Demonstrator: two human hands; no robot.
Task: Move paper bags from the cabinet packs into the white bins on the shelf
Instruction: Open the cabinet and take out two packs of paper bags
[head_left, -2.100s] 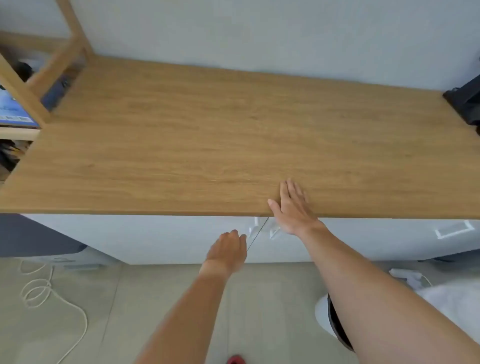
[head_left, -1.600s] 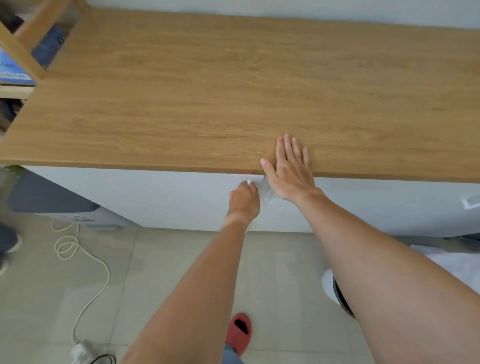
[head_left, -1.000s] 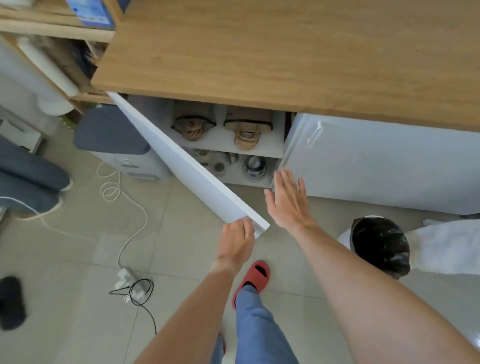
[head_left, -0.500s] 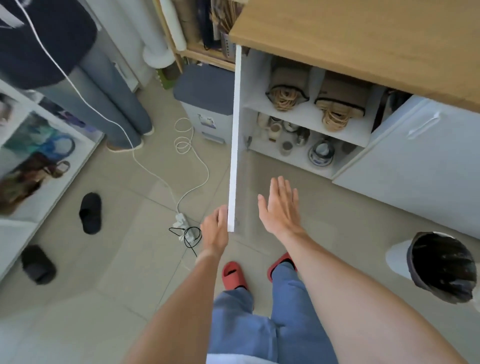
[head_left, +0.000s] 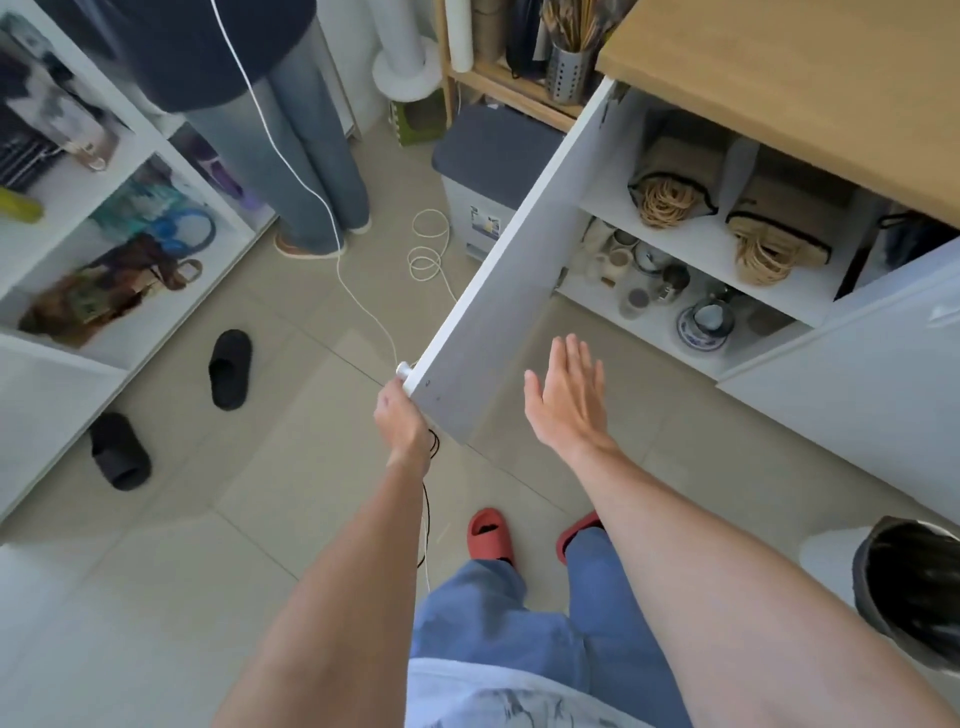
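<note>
The white cabinet door (head_left: 498, 291) stands swung wide open. My left hand (head_left: 402, 421) grips its outer edge just below the round knob. My right hand (head_left: 569, 400) hovers open in the air in front of the cabinet, touching nothing. On the cabinet's upper shelf lie two packs of brown paper bags with twine handles, one on the left (head_left: 670, 192) and one on the right (head_left: 779, 244). A white shelf unit (head_left: 156, 145) with filled compartments stands at the far left.
Cups, jars and a blue-patterned dish (head_left: 701, 322) fill the lower cabinet shelf. The right door (head_left: 857, 389) is closed. Another person (head_left: 291, 156) stands at the left beside a trailing white cable (head_left: 358, 291). Black slippers (head_left: 230, 369), a grey-lidded bin (head_left: 488, 156) and a black-lined trash can (head_left: 909, 587) stand on the floor.
My left hand has pulled the door from closed to wide open. My right hand left the wooden top and now hangs open in the air. My view has turned left and down.
</note>
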